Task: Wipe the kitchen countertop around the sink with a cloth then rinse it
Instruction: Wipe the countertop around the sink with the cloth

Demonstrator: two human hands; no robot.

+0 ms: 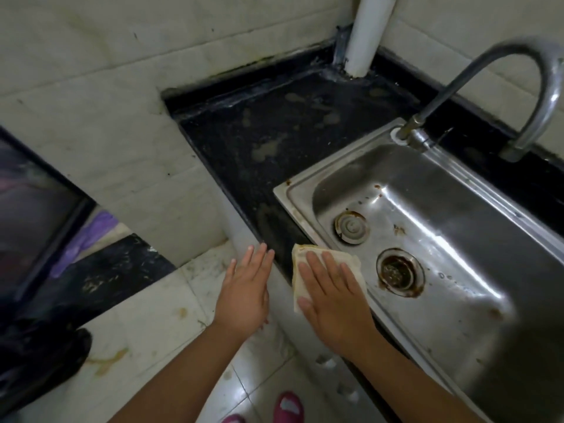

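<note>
A folded beige cloth (351, 265) lies on the sink's front-left rim and the narrow black counter strip beside it. My right hand (332, 303) presses flat on the cloth, fingers spread. My left hand (244, 296) hovers flat with fingers apart just left of the counter's front edge, holding nothing. The black countertop (259, 138) stretches back to the wall corner, with pale dried stains on it. The steel sink (305, 186) fills the right side, with two rusty drains in its basin. A curved metal faucet (543, 96) arches over the sink's back.
A white pipe (366, 35) rises from the counter's back corner. Tiled walls close in the left and back sides. Below lie the tiled floor (171, 325), a dark bag (39, 358) at the left and pink slippers (288, 406) by my feet.
</note>
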